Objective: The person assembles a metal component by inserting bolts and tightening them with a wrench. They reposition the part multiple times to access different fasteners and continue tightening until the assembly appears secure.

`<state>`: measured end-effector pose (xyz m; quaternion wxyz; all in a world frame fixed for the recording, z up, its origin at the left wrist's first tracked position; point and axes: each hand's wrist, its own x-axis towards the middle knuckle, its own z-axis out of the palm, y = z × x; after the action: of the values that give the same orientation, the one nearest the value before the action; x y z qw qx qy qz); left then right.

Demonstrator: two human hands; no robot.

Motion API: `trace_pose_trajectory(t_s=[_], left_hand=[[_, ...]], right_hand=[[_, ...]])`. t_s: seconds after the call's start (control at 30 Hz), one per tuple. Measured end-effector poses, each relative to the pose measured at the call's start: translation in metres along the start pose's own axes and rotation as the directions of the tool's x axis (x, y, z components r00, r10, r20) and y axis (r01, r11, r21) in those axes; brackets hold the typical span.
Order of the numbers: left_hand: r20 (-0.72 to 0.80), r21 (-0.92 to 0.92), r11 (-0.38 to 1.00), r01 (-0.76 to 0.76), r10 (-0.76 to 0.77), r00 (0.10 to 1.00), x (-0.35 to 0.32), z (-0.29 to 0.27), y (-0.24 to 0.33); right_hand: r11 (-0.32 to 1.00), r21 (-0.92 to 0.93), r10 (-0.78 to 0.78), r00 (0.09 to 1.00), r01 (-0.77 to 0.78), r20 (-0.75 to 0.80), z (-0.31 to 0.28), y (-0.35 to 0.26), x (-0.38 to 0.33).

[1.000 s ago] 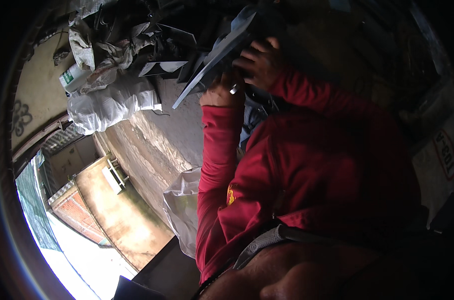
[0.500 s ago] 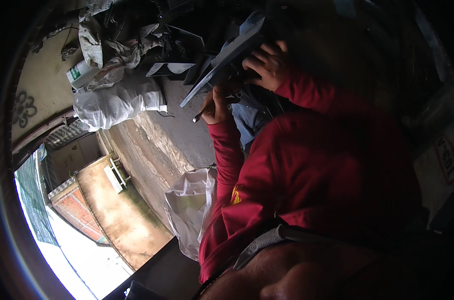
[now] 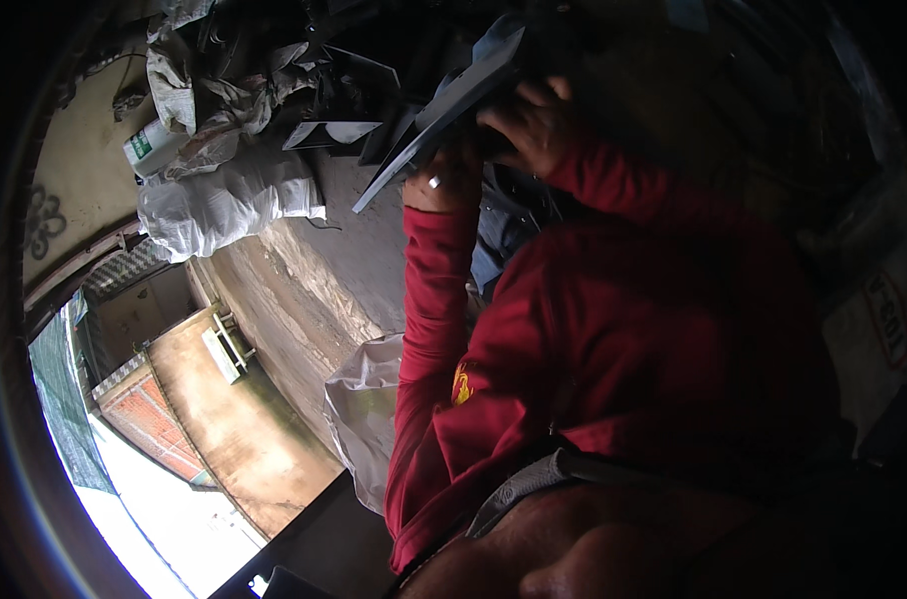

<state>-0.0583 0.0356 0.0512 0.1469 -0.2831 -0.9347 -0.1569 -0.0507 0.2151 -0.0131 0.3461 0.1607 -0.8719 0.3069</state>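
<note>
Dim, daylight lower-left, fisheye edges.

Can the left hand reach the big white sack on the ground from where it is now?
Probably not without letting go first. The left hand is gripping the lower edge of the flat grey panel, which the right hand grips too. The white sack lies off to the left, apart from it, with bare concrete between.

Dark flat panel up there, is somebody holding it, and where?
Yes. Both hands hold the dark flat panel: left hand under its lower edge, right hand on its upper side.
</note>
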Motion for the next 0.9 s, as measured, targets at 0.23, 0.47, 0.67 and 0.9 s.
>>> trace_pose_trajectory(t_s=[0.23, 0.47, 0.67, 0.9], left_hand=[[0.210, -0.825, 0.357, 0.439, -0.527, 0.823, -0.037, 0.004, 0.004], [0.170, -0.604, 0.660, 0.447, -0.440, 0.882, -0.029, -0.009, 0.011], [0.115, 0.184, 0.977, 0.106, -0.128, 0.985, 0.008, -0.018, 0.049], [-0.126, -0.003, 1.000, -0.018, 0.018, 0.992, 0.003, 0.005, 0.009]], right_hand=[[1.000, 0.001, -0.016, 1.000, 0.016, -0.015, 0.003, 0.000, 0.002], [0.999, 0.041, -0.005, 0.999, 0.003, 0.043, -0.008, -0.002, 0.003], [0.999, -0.019, 0.032, 0.990, -0.029, 0.136, -0.002, -0.004, -0.003], [0.997, 0.072, -0.014, 0.996, 0.008, 0.085, -0.002, 0.000, -0.004]])
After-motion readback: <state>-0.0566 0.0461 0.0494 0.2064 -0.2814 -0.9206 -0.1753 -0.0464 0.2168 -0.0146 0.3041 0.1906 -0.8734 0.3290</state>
